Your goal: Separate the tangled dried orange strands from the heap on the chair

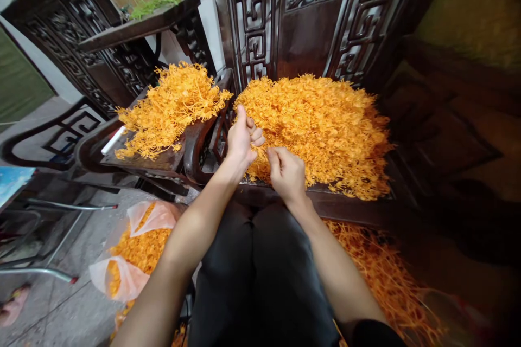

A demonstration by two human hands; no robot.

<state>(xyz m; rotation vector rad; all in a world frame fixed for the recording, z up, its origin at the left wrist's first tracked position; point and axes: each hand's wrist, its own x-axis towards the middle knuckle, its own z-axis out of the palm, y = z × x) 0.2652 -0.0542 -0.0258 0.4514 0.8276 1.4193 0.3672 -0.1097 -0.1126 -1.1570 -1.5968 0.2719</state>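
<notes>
My left hand (243,138) is raised at the front left of a large heap of orange, branching, flower-like pieces (313,124), thumb up and fingers curled in. Just to its right, my right hand (287,171) is closed, with thumb and forefinger pressed together. Whatever either hand grips is too small or hidden to make out. The heap lies on a dark carved wooden bench (354,211). A smaller heap of similar orange pieces (175,103) rests on a wooden side table (166,154) to the left.
On the floor at left, an open plastic bag (122,279) holds more orange pieces. Loose orange strands (374,265) lie below the bench at right. Green stems (157,2) sit on a wooden ledge behind. Metal-tube legs (44,271) stand at far left, near a person's foot (14,306).
</notes>
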